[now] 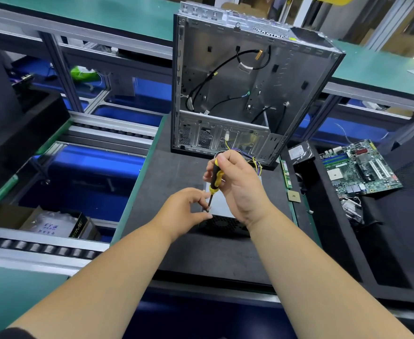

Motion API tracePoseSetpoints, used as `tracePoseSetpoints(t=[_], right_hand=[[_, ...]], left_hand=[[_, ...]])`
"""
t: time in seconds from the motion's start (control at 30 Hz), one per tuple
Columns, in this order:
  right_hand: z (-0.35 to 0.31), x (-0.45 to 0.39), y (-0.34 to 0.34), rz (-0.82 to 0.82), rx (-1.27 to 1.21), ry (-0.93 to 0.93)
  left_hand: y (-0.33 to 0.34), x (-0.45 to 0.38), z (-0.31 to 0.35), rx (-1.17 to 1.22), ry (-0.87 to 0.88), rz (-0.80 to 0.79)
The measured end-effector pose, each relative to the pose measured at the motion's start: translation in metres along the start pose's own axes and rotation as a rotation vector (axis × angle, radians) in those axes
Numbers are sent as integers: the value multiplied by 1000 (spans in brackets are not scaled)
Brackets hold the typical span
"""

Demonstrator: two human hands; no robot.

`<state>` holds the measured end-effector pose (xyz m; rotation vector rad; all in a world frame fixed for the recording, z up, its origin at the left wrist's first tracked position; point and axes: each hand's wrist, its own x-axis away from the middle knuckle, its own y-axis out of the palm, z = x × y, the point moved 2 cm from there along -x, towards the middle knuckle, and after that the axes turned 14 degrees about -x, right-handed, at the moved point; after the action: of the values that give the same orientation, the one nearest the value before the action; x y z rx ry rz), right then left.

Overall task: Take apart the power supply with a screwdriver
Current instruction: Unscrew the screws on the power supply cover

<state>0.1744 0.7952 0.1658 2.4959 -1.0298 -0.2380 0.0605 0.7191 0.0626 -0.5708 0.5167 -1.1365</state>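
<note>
The power supply (221,206), a grey metal box with a black fan grille on its near face, lies on the dark mat in the middle of the head view, its coloured wires (256,163) trailing behind. My right hand (235,184) grips a yellow-and-black screwdriver (215,178) held nearly upright, with the tip down on the box's near left top corner. My left hand (185,211) rests beside that corner, its fingers pinched around the shaft close to the tip. Both hands hide much of the box.
An emptied computer case (245,89) stands upright just behind the power supply. To the right lie a motherboard (359,167), a hard drive (299,152), a memory stick (286,176) and a CPU chip (294,196). Roller conveyors (37,248) and boxes lie left.
</note>
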Motion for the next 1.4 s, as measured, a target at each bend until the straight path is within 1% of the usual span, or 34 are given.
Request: tracePoseSetpoints(t=[0.1, 0.2, 0.33, 0.57, 0.73, 0.87, 0.97, 1.03, 1.1, 1.3, 1.4], right_hand=[[-1, 0, -2, 14, 12, -17], [-1, 1, 0, -5, 50, -32], [6, -1, 6, -12, -21, -60], [13, -3, 14, -64, -60, -26], [8, -4, 14, -101, 43, 35], [3, -2, 6, -85, -5, 56], [-5, -1, -6, -26, -31, 23], [-7, 0, -14, -15, -50, 19], [-5, 0, -17, -36, -72, 35], [8, 0, -8, -171, -108, 99], [6, 0, -4, -281, -106, 143]], left_hand=[[1, -1, -2, 19, -18, 0], [3, -1, -4, 49, -38, -4], [2, 0, -5, 64, -36, 6], [-1, 2, 0, 50, 6, 12], [-1, 2, 2, 31, 6, 25], [-1, 3, 3, 37, 10, 26], [0, 4, 3, 42, -15, 28], [2, 4, 2, 39, -33, 39], [3, 5, 3, 42, -40, 47], [2, 8, 10, 11, -91, 38], [3, 10, 14, 12, -111, 60]])
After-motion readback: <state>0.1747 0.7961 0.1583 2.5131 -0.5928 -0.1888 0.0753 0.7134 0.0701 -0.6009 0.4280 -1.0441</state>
